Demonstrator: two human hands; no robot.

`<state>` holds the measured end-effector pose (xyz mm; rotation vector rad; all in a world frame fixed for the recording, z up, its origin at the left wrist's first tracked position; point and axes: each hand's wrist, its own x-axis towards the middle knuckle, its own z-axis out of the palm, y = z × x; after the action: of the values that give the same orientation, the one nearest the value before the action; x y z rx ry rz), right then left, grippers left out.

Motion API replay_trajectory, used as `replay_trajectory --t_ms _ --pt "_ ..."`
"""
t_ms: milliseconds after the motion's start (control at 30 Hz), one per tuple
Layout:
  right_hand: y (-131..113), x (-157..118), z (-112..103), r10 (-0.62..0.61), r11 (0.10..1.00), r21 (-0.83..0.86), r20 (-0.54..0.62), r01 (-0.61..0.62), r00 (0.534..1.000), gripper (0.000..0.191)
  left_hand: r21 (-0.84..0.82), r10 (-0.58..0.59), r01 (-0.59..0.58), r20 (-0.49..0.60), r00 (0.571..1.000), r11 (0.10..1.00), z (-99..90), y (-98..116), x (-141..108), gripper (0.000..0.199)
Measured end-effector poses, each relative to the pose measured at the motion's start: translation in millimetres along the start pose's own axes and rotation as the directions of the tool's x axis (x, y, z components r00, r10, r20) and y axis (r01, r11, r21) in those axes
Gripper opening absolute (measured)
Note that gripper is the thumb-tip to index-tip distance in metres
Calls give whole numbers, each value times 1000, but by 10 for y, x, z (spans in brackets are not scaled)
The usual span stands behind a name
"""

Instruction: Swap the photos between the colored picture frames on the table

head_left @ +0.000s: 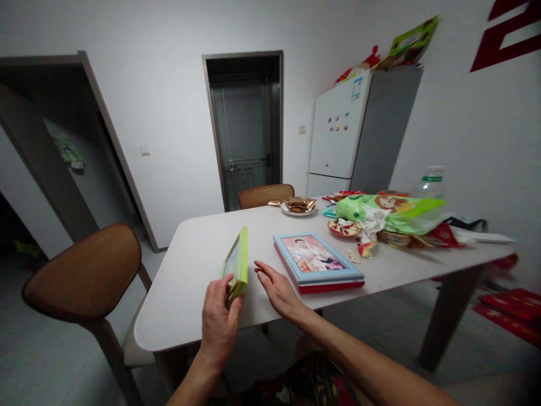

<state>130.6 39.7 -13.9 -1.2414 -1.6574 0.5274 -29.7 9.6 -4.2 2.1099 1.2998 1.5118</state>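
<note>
My left hand [220, 316] grips the near end of a green picture frame [240, 262], which stands tilted on edge above the white table, its picture side turned to the left. Just right of it, my right hand [276, 287] is held with fingers stretched out, touching nothing. Beside that hand lies a stack of frames, a light-blue picture frame [315, 258] on top with a photo of people in pale clothes. A red edge [332, 287] shows at the bottom of the stack.
Behind the stack are a plate of wrapped snacks [298, 208], an opened pomegranate [344, 228], a green plastic bag [393, 211] and a clear bottle [431, 183]. Wooden chairs stand left [84, 273] and behind [265, 195] the white table [186, 254].
</note>
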Motion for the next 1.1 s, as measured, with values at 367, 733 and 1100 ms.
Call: replay_trajectory --t_ms 367,733,1100 --pt "79 -47 283 -174 940 -251 221 229 960 39 -326 -465 452 40 884 830 -108 -307 -292 53" --pt "174 -82 232 -214 883 -289 452 369 866 35 372 -102 45 136 985 927 -34 -797 -763 40" --pt "197 -60 161 -125 919 -245 560 308 819 24 231 -35 -83 463 886 969 -61 -595 -336 22"
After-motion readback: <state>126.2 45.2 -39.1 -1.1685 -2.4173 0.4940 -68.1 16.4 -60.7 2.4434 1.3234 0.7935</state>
